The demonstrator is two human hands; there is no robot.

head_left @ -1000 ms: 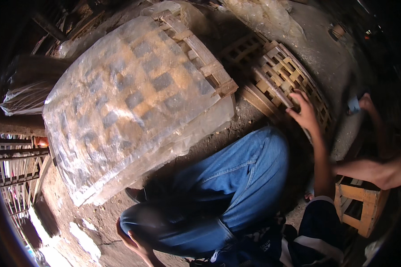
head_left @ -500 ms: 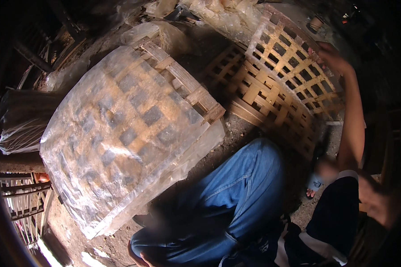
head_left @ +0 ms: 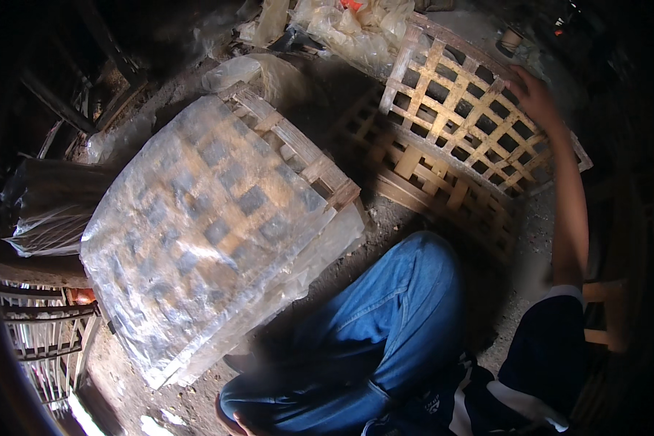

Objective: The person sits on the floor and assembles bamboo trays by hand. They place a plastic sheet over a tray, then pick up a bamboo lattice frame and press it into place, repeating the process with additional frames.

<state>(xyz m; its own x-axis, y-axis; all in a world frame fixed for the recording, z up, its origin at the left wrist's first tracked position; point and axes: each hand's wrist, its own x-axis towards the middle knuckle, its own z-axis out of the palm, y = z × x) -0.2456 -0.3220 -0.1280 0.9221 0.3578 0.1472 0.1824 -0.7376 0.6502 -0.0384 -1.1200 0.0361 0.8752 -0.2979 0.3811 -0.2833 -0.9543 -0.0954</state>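
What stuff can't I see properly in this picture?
In the head view:
Left hand: mostly hidden by the knee and bottom edge.
Lower lattice: partly covered by the raised lattice panel.
Plastic-covered lattice: blurred by its cloudy sheet.
Wooden frame at right: lost in shadow.

A narrow strip of dirt floor (head_left: 385, 221) separates a plastic-covered stack (head_left: 211, 232) from the person's denim-clad knee (head_left: 421, 269), leaving a tight passage for a hand. A tilted lattice panel (head_left: 465, 109), its upper edge held by the right hand (head_left: 534, 98), bars the reach beyond, above a lower woven panel (head_left: 432, 178). Crumpled plastic (head_left: 352, 36) crowds its upper left corner; room opens right of the knee, short of a wooden frame (head_left: 616, 314).
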